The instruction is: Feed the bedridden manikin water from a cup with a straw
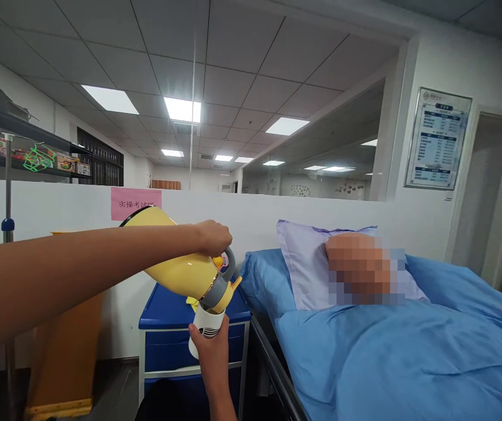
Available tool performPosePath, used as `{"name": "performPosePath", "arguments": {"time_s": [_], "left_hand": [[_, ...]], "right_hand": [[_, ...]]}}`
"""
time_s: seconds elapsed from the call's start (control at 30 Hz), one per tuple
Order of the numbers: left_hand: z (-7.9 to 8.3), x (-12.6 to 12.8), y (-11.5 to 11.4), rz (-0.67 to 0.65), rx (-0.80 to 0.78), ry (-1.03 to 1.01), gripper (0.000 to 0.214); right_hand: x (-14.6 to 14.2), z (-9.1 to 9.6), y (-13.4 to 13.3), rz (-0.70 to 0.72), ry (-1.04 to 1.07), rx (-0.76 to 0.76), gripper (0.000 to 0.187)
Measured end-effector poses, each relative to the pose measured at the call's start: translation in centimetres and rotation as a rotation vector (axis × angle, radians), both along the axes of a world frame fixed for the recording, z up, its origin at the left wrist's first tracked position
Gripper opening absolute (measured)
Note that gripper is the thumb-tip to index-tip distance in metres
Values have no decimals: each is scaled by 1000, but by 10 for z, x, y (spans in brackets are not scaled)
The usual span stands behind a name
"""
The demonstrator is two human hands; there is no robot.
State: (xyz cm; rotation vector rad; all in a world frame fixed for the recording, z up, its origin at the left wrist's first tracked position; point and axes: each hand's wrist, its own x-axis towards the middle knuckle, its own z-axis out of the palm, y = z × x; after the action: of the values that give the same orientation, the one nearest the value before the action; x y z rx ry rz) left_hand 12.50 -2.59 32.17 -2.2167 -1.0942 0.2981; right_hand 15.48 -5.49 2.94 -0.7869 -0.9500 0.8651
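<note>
A person tilts a yellow thermos jug [178,279] over a white cup [202,320] beside a bed; the left hand [214,238], its arm stretching in from the left edge, is wrapped around the jug's grey handle [230,264], though the fingers' exact hold is partly hidden from this angle; the right hand [214,349], rising from below, grips the cup, thumb on one side and fingers on the other. The jug lies well past upright, base up to the left, its spout at the cup's mouth; the cup leans slightly, held in front of a blue bedside cabinet [157,308], with a small yellow item [192,303] just behind it. To the right, a pixelated head [358,266] rests on a pale lilac pillow [297,263], above a blue quilt [409,356]; a framed notice [438,139] hangs on the wall beyond. To the left stand a metal pole [8,199] with a blue collar and an orange-brown panel [66,351]; a pink sign [132,197] is fixed to the white partition [216,213] behind the jug.
</note>
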Motion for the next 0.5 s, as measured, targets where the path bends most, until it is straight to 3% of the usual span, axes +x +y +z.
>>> {"name": "performPosePath", "arguments": {"time_s": [0.27,0.5], "left_hand": [[-21,-5,16,23,-61,-134,18],[-47,-47,72,111,-169,-563,14]], "right_hand": [[7,-17,8,33,-101,-38,57],[15,-43,20,-19,-87,-191,59]]}}
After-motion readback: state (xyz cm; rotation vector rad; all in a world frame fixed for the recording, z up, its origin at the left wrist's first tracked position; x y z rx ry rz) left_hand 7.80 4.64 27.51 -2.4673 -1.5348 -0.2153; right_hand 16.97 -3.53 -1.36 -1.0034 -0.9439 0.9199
